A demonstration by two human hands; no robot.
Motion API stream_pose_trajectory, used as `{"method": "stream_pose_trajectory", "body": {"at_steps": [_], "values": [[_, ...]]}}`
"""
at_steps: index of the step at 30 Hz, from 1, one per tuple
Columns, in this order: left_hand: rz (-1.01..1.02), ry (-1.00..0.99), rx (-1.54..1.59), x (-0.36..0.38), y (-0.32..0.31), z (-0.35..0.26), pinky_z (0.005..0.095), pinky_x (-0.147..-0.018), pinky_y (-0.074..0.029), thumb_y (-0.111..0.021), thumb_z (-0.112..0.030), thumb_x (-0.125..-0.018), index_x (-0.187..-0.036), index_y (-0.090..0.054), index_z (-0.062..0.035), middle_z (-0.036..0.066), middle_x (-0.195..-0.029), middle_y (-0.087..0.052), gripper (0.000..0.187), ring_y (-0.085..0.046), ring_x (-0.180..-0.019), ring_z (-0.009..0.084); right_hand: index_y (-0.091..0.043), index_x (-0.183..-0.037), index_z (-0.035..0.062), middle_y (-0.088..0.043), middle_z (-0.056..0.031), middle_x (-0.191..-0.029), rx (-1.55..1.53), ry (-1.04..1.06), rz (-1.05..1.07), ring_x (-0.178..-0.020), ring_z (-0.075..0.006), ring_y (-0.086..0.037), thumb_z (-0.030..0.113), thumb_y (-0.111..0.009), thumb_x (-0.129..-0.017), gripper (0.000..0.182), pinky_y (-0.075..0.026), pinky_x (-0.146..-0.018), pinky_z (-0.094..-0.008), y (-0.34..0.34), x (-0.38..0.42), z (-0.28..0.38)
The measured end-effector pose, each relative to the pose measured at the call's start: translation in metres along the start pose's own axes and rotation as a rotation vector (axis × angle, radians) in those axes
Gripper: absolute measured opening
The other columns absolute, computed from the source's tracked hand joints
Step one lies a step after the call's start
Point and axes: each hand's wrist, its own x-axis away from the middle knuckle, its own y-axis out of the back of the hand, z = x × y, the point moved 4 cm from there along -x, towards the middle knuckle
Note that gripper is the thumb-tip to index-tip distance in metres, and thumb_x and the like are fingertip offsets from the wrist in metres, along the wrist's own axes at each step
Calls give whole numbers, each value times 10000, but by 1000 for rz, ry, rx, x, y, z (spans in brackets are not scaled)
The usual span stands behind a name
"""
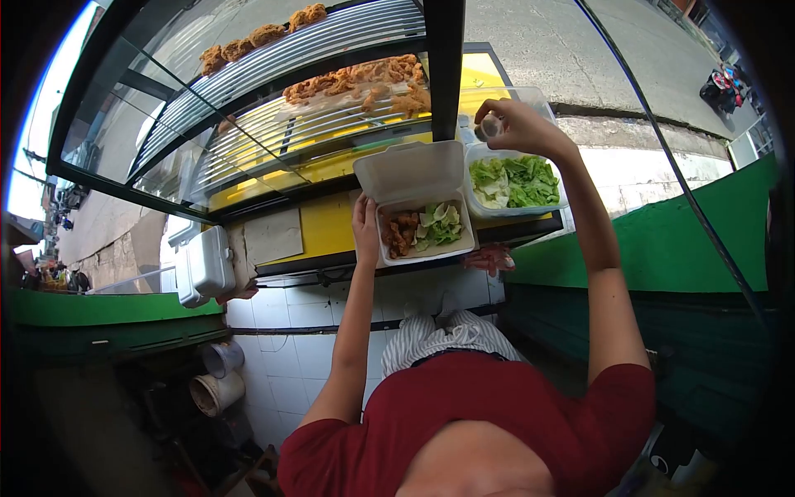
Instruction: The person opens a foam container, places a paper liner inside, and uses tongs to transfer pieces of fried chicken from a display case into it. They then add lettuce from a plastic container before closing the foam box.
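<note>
An open white takeaway box (pixel 465 240) lies on the counter, with brown fried pieces (pixel 401 234) on its left side and cut lettuce (pixel 439 226) on its right. My left hand (pixel 364 222) is at the box's left edge, its fingers closed on it near the hinge of the raised lid (pixel 411 170). A clear tub of shredded lettuce (pixel 514 180) stands just right of the box. Above that tub, my right hand (pixel 515 126) has its fingers closed round a small, pale, see-through item over another clear container (pixel 530 98).
A glass display case with fried pieces on racks (pixel 356 83) rises behind the counter at the left. Closed white boxes (pixel 205 263) sit at the counter's left end. A brown sheet (pixel 273 235) lies on the yellow counter. Green walls (pixel 646 248) flank both sides.
</note>
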Motion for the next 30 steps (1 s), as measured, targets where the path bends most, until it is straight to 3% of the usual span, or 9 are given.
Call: {"method": "stream_pose_trajectory", "body": {"at_steps": [4, 8, 9, 15, 18, 20, 23, 26, 30], "values": [[-2, -17, -11, 1, 8, 9, 268, -955, -385, -469, -200, -985, -1300, -449, 23, 93, -1235, -535, 386, -504, -1118, 151, -592, -1061, 93, -560, -113, -945, -70, 214, 249, -871, -256, -578, 154, -687, -694, 384, -480, -797, -354, -63, 34, 53], [35, 47, 37, 13, 12, 1, 261, -956, -388, -448, -177, -988, -1319, -436, 7, 97, -1255, -529, 379, -500, -1133, 146, -591, -1084, 135, -543, -131, -983, 22, 238, 360, -984, -328, -562, 140, -662, -683, 407, -454, -858, -407, -151, 31, 50], [65, 70, -20, 13, 18, 9, 264, -924, -411, -468, -241, -982, -1352, -443, -93, 32, -1276, -534, 399, -504, -1122, 117, -592, -1085, 144, -541, -134, -991, 35, 250, 396, -1002, -339, -557, 139, -658, -682, 408, -448, -868, -417, -167, 27, 47], [105, 185, 29, 35, 25, 2, 279, -899, -464, -456, -195, -982, -1359, -416, -61, 93, -1299, -503, 402, -530, -1121, 155, -601, -1098, 180, -547, -135, -1057, 126, 174, 417, -1020, -326, -560, 159, -672, -712, 394, -466, -855, -409, -186, 16, 43], [114, 207, 47, 41, 28, -6, 300, -906, -484, -462, -199, -979, -1367, -401, -64, 121, -1310, -486, 416, -540, -1128, 183, -603, -1109, 187, -549, -115, -1081, 30, 229, 139, -1025, -318, -561, 156, -663, -749, 366, -475, -848, -398, -150, 5, 63], [116, 210, 39, 44, 32, -5, 313, -912, -489, -471, -210, -976, -1373, -395, -71, 129, -1321, -474, 428, -541, -1136, 193, -601, -1113, 159, -548, -96, -1080, 64, 359, -256, -998, -312, -574, 146, -644, -783, 333, -482, -843, -387, -123, -3, 74], [123, 203, 12, 43, 35, -3, 320, -891, -503, -495, -213, -967, -1377, -389, -72, 137, -1305, -485, 446, -551, -1121, 197, -609, -1095, 118, -532, -100, -1107, 260, 271, -575, -970, -309, -579, 138, -658, -769, 331, -483, -823, -411, -110, -19, 61], [165, 245, -57, 47, 33, -10, 312, -838, -529, -535, -187, -947, -1382, -380, -71, 141, -1207, -563, 476, -593, -1045, 193, -618, -1053, 91, -546, -105, -1043, 120, 123, -430, -934, -309, -588, 153, -660, -799, 265, -481, -786, -411, -120, -26, 46], [246, 306, -24, 50, 32, -5, 285, -766, -550, -579, -125, -919, -1410, -338, -67, 149, -1031, -649, 550, -642, -906, 173, -639, -970, 43, -573, -102, -952, -63, 199, -461, -866, -285, -613, 113, -644, -831, 156, -479, -750, -373, -126, -26, 51]]}}
